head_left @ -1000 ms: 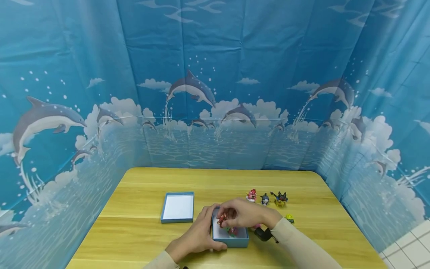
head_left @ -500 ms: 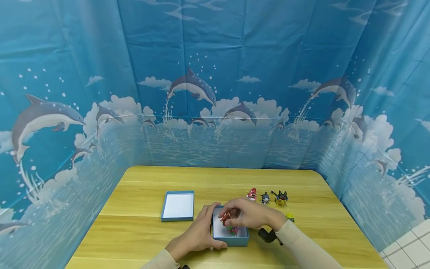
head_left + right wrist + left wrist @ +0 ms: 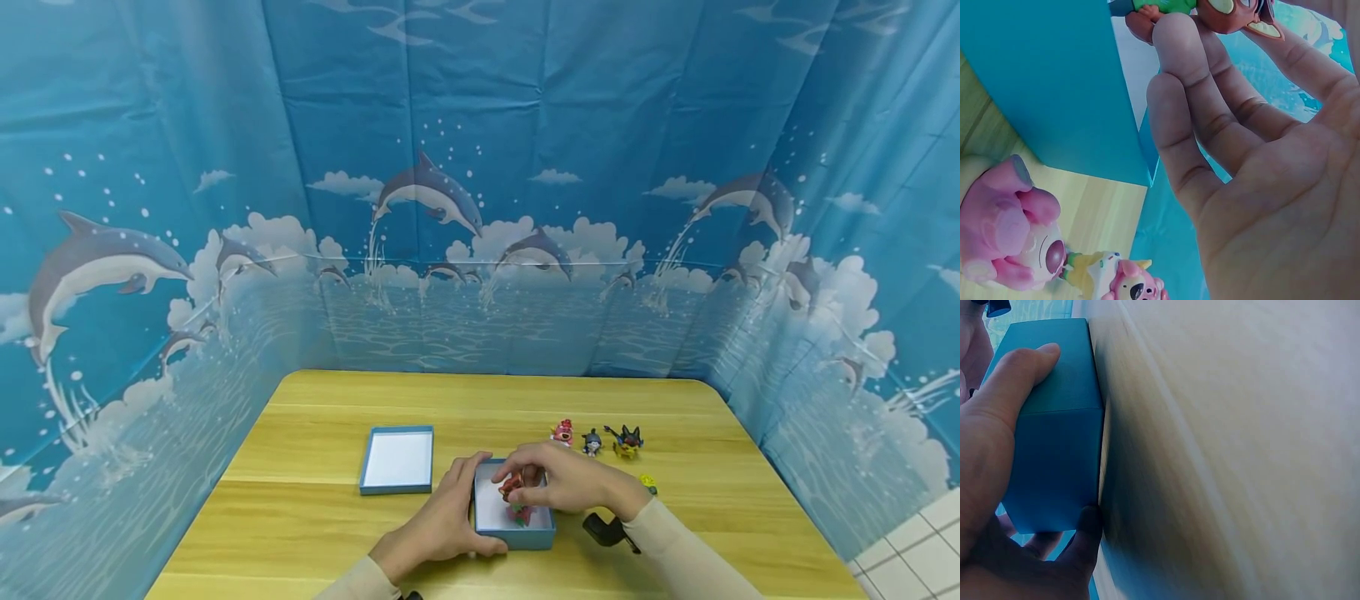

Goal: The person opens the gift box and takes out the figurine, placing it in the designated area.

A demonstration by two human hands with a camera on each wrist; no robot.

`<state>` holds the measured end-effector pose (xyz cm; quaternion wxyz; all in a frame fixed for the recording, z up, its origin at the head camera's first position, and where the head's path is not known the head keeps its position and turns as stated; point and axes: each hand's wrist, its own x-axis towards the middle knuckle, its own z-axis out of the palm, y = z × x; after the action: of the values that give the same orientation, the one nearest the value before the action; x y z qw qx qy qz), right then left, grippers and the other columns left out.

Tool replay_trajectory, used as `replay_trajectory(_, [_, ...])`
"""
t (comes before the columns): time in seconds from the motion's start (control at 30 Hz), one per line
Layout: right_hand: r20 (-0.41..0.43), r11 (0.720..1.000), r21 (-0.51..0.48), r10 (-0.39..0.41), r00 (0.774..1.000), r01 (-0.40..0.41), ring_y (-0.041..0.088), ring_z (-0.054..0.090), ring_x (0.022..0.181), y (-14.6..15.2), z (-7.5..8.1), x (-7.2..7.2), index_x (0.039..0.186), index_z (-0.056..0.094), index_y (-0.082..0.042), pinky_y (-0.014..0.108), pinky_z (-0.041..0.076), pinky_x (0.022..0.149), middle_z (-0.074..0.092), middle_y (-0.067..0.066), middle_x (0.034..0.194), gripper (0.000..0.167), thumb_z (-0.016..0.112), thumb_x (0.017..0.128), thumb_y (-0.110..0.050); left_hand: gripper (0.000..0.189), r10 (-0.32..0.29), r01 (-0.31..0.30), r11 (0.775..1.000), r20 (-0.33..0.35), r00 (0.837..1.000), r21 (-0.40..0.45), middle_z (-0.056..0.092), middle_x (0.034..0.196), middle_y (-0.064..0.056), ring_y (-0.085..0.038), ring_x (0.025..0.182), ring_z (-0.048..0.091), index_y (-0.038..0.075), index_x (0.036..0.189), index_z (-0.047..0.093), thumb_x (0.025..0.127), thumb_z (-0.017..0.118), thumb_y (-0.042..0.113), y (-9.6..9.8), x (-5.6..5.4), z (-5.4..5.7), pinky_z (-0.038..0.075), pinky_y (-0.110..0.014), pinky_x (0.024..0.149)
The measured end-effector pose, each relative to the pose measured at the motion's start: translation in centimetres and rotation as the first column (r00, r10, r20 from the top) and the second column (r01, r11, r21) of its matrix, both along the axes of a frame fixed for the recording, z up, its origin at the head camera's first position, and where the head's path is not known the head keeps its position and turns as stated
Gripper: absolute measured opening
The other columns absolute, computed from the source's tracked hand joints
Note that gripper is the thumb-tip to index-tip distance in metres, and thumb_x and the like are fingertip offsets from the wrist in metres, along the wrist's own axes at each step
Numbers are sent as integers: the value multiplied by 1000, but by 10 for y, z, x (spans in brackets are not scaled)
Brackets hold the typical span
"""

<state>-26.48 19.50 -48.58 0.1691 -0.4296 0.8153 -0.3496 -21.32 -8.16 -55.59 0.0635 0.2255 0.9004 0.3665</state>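
A blue box (image 3: 525,540) with a white inside stands uncovered near the front of the table. My left hand (image 3: 442,521) grips its left side, the thumb along the near wall (image 3: 1035,369) and the other fingers curled round a corner. Over the box, my right hand (image 3: 573,482) pinches a reddish-brown figurine (image 3: 512,485). In the right wrist view this figurine (image 3: 1225,14) shows a green top and a pointed ear with a pale inside; its upper part is cut off. A pink and green figurine (image 3: 519,515) lies inside the box, below my right fingers.
The box's lid (image 3: 397,460) lies with its white inside up, to the left. Behind my right hand stand a pink-red figurine (image 3: 562,433), a grey one (image 3: 592,442) and a black-yellow one (image 3: 627,442). A yellow-green figurine (image 3: 648,482) is farther right. A pink plush-like figurine (image 3: 1010,231) sits beside the box.
My right hand has shifted a little to the right over the box, carrying the reddish-brown figurine from the left part toward the middle. My left hand has kept its grip on the box.
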Motion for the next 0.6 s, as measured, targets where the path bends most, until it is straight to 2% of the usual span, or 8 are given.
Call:
replay_trajectory(0.23, [-9,1000,-6,-14,1000,14,1,73,104,6,2,3,144,80,-18,32,65,93,80,-4,133,35,75,116,-39,135,3,-3,1000,-1,1000,-4,49,170,-11,-23,142,58,18,184,26,83,103,63,1,1,-1,60,-48,116])
replay_trajectory(0.4, [-20,1000,-7,-21,1000,21,2,74,110,11,3,5,142,81,-24,34,66,98,79,-4,134,31,74,116,-39,135,5,-5,1000,3,1000,2,48,172,-13,-25,144,58,19,184,26,83,103,62,1,1,-1,59,-52,118])
replay_trajectory(0.6, [-39,999,-11,-37,999,37,2,73,110,16,8,8,139,80,-28,33,66,97,78,-5,131,25,75,116,-39,136,10,-10,1000,-3,1000,5,49,171,-13,-26,145,59,19,184,27,81,105,62,2,2,-2,58,-53,121])
